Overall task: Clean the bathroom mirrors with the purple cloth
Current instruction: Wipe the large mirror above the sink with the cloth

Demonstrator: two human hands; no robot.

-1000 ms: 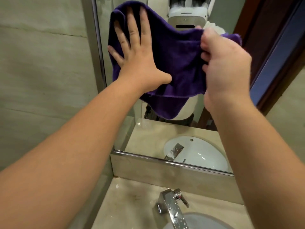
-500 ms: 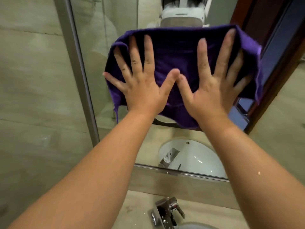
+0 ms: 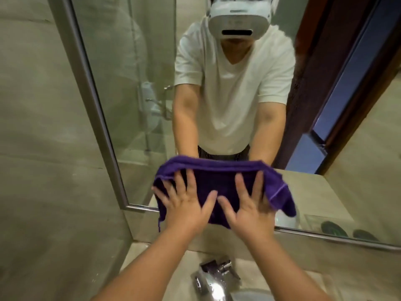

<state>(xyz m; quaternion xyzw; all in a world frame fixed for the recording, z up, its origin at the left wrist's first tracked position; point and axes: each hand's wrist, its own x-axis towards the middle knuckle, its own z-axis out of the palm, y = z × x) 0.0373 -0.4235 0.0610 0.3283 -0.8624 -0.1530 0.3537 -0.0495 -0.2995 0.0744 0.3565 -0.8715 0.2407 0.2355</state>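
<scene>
Pressing purple cloth (image 3: 217, 177) to mirror (image 3: 130, 83) | left hand (image 3: 184, 205), right hand (image 3: 249, 207) splayed flat on it | thumbs seemingly apart

Chrome faucet (image 3: 213, 279) over white basin (image 3: 249, 297), beige countertop (image 3: 351, 283), tiled wall (image 3: 32, 148)

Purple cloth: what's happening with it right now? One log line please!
purple cloth: spread low on mirror | left hand: flat, pressing cloth | right hand: flat, pressing cloth | faucet: below, untouched

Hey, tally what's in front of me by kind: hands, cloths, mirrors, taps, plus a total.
hands: 2, left hand and right hand
cloth: 1
mirror: 1
tap: 1
total: 5
</scene>
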